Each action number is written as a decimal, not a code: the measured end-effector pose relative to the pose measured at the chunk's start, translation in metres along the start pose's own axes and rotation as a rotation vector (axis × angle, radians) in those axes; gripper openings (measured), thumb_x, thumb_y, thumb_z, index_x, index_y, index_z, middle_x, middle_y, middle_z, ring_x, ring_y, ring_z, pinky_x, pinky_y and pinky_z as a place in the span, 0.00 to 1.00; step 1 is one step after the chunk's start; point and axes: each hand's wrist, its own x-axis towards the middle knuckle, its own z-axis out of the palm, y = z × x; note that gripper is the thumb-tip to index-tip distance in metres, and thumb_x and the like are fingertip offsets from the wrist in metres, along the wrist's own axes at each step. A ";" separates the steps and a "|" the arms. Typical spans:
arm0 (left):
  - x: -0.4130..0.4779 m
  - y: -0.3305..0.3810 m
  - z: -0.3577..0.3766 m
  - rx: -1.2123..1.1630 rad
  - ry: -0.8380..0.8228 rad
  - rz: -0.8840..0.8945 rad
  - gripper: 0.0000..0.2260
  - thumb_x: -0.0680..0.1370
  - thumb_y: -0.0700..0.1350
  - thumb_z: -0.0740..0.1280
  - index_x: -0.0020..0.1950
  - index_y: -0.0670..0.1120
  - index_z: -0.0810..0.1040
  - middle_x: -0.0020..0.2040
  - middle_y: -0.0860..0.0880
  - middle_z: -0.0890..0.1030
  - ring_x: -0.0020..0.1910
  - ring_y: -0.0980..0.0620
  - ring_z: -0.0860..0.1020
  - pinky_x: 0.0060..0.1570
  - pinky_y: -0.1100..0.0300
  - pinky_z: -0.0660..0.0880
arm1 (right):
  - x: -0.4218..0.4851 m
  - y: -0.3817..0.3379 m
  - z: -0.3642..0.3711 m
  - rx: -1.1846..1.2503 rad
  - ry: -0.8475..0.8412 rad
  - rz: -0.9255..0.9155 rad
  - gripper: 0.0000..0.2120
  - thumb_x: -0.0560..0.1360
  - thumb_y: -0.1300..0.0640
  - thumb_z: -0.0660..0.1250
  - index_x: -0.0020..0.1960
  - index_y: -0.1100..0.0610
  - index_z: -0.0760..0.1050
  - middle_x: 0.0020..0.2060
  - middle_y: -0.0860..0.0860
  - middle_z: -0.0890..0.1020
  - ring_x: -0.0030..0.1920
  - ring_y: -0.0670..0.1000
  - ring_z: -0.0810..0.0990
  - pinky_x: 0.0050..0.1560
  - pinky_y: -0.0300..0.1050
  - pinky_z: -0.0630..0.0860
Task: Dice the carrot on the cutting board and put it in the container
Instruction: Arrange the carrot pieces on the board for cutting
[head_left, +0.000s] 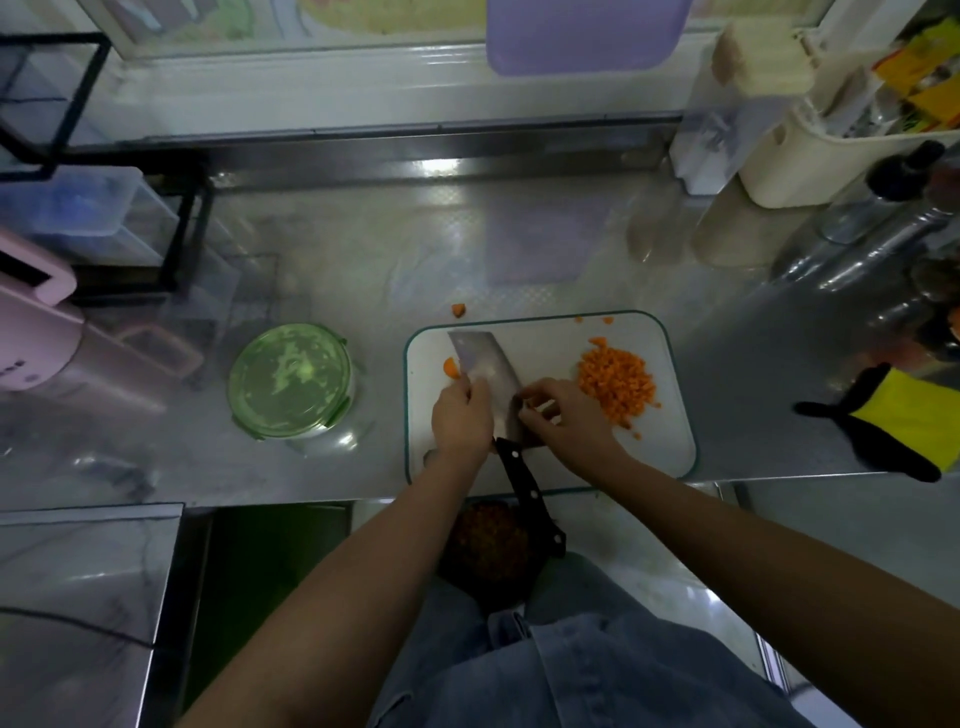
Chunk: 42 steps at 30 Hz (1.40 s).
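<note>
Two hands on a bare blade: cut risk

One cleaver (485, 379) lay on the cutting board (660, 447). The left hand (461, 418) held its blade; the right hand (569, 418) curled at the edge, grasp unclear. A slip could nick fingers. Counted: one diced carrot pile (618, 387), one chunk (451, 369) on the board, one stray piece (458, 310) off it, one lidded container (291, 379).

1. Steel counter (363, 249), glossy, with light glare along its back edge.
2. Window (395, 15) above, pale sill (311, 88).
3. Black wire rack (193, 228), far left.
4. Pale floor (675, 587), lower right.
</note>
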 end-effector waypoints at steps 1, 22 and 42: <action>0.000 0.000 0.000 -0.017 -0.005 0.005 0.19 0.80 0.41 0.58 0.29 0.46 0.63 0.28 0.49 0.67 0.30 0.48 0.68 0.37 0.54 0.64 | 0.002 0.000 0.001 -0.008 0.035 0.000 0.07 0.76 0.58 0.66 0.53 0.56 0.77 0.46 0.52 0.79 0.41 0.49 0.77 0.41 0.41 0.73; -0.002 0.052 0.048 0.014 -0.072 0.147 0.14 0.81 0.48 0.57 0.41 0.43 0.73 0.34 0.48 0.75 0.37 0.48 0.75 0.34 0.57 0.70 | -0.021 0.024 -0.054 -0.140 -0.025 0.042 0.22 0.75 0.52 0.68 0.66 0.53 0.67 0.47 0.52 0.81 0.47 0.53 0.80 0.40 0.45 0.73; -0.021 0.034 0.081 0.630 -0.153 0.356 0.10 0.74 0.50 0.67 0.50 0.46 0.78 0.51 0.46 0.75 0.50 0.45 0.76 0.45 0.53 0.74 | -0.045 0.077 -0.089 0.434 0.220 0.413 0.08 0.79 0.54 0.61 0.51 0.59 0.72 0.29 0.51 0.71 0.26 0.48 0.70 0.26 0.42 0.67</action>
